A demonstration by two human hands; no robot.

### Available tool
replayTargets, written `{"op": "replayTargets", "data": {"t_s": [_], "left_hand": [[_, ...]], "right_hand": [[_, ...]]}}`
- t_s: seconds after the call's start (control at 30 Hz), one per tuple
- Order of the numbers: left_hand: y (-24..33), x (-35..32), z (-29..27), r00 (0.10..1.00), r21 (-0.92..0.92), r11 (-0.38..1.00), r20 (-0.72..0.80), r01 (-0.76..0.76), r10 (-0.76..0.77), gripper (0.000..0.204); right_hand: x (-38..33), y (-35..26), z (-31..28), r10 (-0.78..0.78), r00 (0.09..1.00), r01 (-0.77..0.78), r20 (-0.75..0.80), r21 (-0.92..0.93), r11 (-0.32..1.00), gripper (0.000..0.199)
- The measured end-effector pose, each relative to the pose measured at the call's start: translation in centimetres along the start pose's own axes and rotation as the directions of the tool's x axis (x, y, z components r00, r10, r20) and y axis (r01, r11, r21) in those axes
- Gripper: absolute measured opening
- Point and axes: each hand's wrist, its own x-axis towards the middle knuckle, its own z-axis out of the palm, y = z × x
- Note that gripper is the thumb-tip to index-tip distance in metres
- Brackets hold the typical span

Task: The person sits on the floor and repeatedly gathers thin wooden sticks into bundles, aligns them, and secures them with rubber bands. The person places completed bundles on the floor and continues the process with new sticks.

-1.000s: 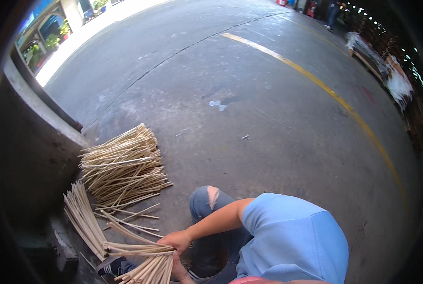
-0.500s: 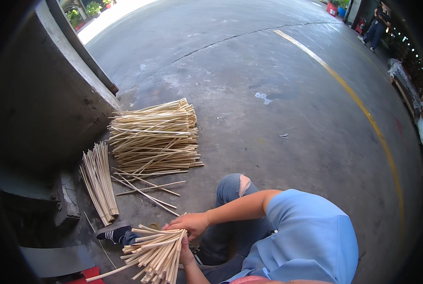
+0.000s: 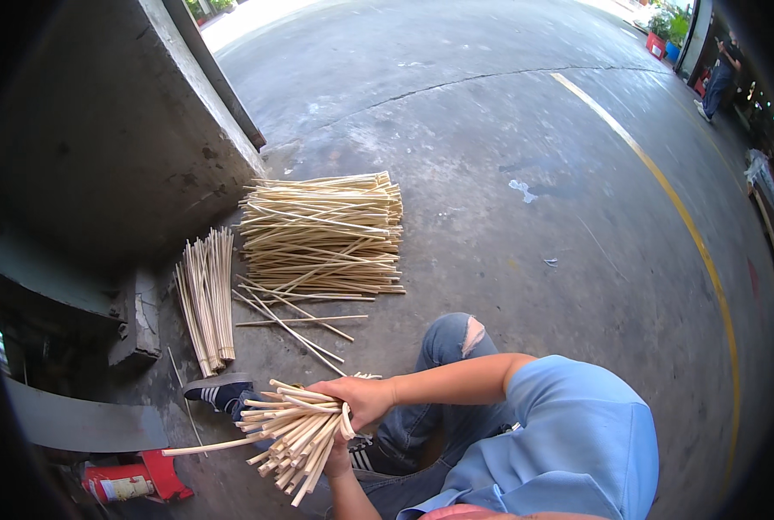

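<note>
A bundle of pale wooden sticks fans out low in front of me, cut ends pointing left. One longer stick juts out past the rest. My right hand is closed over the top of the bundle, thumb and fingers wrapped round it. From below, my left hand grips the same bundle; its fingers are partly hidden behind the sticks. A pale curved strand shows against the bundle beside my right hand; I cannot tell whether it goes all the way round.
Ahead lies a large pile of sticks, with a smaller stack left of it and several loose sticks nearer. A concrete wall stands left. A red object lies lower left. A person stands far right.
My right hand has shifted from the bundle's far side to wrap over its top. The bundle's fan looks tighter and turned. The whole view has swung left, showing more of the red object.
</note>
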Motion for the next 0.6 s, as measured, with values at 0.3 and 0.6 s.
{"op": "replayTargets", "data": {"t_s": [0.3, 0.6], "left_hand": [[0.4, -0.1, 0.5, 0.977, 0.013, 1.0, -0.212, -0.009, 0.011, 0.086], [2.3, 1.3, 1.6, 0.995, 0.018, 0.996, -0.049, 0.089, -0.088, 0.097]], "right_hand": [[0.5, -1.4, 0.7, -0.168, 0.983, 0.166, -0.073, -0.037, 0.985, 0.076], [1.1, -1.5, 0.0, -0.094, 0.994, 0.092, -0.06, -0.037, 0.995, 0.088]]}}
